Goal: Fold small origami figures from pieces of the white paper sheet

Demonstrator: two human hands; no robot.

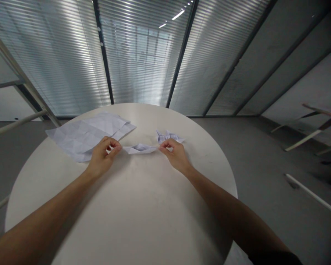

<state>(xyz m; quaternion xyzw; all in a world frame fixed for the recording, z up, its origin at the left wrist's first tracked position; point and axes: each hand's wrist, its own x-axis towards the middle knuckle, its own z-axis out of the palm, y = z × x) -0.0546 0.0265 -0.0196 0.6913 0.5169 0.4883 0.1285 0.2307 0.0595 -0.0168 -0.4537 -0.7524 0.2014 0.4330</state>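
Note:
A small folded white paper boat [141, 148] stretches between my two hands, above or on the round table. My left hand [105, 152] pinches its left tip between thumb and fingers. At the other end, the right tip is pinched by my right hand [174, 151]. Just behind my right hand sits another folded paper piece [162, 136] with pointed corners, partly hidden by that hand. Creased, unfolded paper sheets [85, 134] lie beyond my left hand, overlapping one another.
The round white table [143, 206] fills the middle of the view. Behind it stands a glass partition with blinds [143, 55]. White metal rails [22, 123] rise at the left, and table legs [303, 140] stand on the grey floor [253, 154] at the right.

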